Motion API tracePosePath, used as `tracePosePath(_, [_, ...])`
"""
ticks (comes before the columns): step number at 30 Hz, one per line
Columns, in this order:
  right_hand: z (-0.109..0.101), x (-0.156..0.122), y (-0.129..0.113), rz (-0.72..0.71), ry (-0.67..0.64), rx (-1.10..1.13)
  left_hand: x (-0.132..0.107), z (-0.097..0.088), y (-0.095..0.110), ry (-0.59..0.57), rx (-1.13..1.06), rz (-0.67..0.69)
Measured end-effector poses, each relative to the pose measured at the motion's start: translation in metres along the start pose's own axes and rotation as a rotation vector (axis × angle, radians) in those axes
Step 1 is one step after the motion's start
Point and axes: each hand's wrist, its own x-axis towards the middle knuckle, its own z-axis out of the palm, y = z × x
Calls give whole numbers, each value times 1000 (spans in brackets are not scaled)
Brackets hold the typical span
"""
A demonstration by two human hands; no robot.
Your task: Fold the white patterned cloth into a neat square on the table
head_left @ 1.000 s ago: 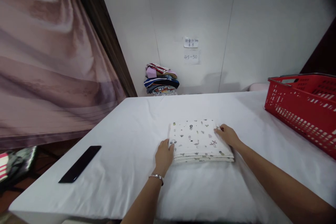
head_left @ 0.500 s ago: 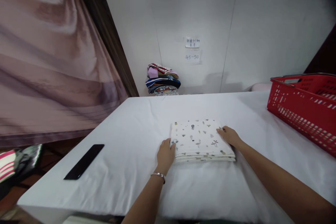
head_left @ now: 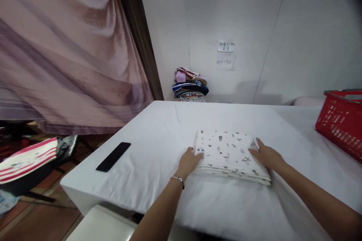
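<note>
A folded white cloth [head_left: 226, 152] with a small print of plants and animals lies on the white-covered table, its layers stacked toward the near edge. My left hand [head_left: 190, 162] grips its left side, thumb on top and fingers at the edge. On the opposite side my right hand [head_left: 267, 155] holds the right edge, with the thumb over the top and the other fingers along the side. The undersides of both hands' fingers are partly hidden.
A black flat slab [head_left: 113, 157] lies on the table's left part. Toward the right edge stands a red basket [head_left: 339, 122]. Stacked folded clothes [head_left: 190, 86] sit against the wall, beyond the far edge. A white seat [head_left: 102, 226] is below the near edge.
The view has turned left, so the table and basket appear farther right. Both hands stay at the cloth's sides; the right thumb reaches a bit further over it, and the cloth looks slightly turned.
</note>
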Motion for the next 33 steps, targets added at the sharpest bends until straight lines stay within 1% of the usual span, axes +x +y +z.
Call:
tracePosePath(2, [-9,9,-11,-117,-3,-55,-4,2,1,17,9,7])
tracePosePath(4, [-14,21,-28,-284,-14,-77,-9,5,2,39,11,23])
tracePosePath(6, [-14,37,-48,-402,-81,-62,-12,8,2,62,-10,45])
tracePosePath(7, [-12,45,-56,-415,-142,-50,-13,10,2,71,-27,54])
tracePosePath(9, [-6,63,-70,-380,-275,-34,-15,12,0,73,-67,62])
tracePosePath(11, [-1,79,-76,-316,-372,-28,-13,12,-2,59,-109,62])
tracePosePath(13, [0,91,-76,-278,-421,-20,-4,6,-2,44,-134,63])
tracePosePath(15, [-3,98,-72,-243,-470,-3,12,-5,-1,58,-144,71])
tracePosePath(17, [-7,95,-67,-215,-519,11,36,-20,3,109,-179,82])
tracePosePath(18, [-10,91,-65,-198,-564,30,49,-27,6,153,-229,85])
tracePosePath(20, [-14,77,-60,-125,-714,148,71,-37,11,195,-326,59])
tracePosePath(22, [-16,61,-57,-17,-852,341,86,-39,12,206,-375,22])
tracePosePath(23, [-16,53,-56,39,-879,425,89,-38,11,211,-390,0])
tracePosePath(24, [-17,47,-56,82,-872,480,89,-34,10,220,-407,-23])
tracePosePath(25, [-17,42,-56,103,-839,497,87,-31,7,233,-423,-45])
tracePosePath(27, [-18,37,-57,109,-764,491,77,-23,1,265,-466,-79])
tracePosePath(29, [-19,38,-59,85,-696,477,64,-17,-5,284,-535,-112])
tracePosePath(31, [-19,41,-63,70,-649,488,48,-11,-10,276,-621,-150])
tracePosePath(33, [-18,43,-66,89,-653,532,31,-5,-11,250,-697,-187])
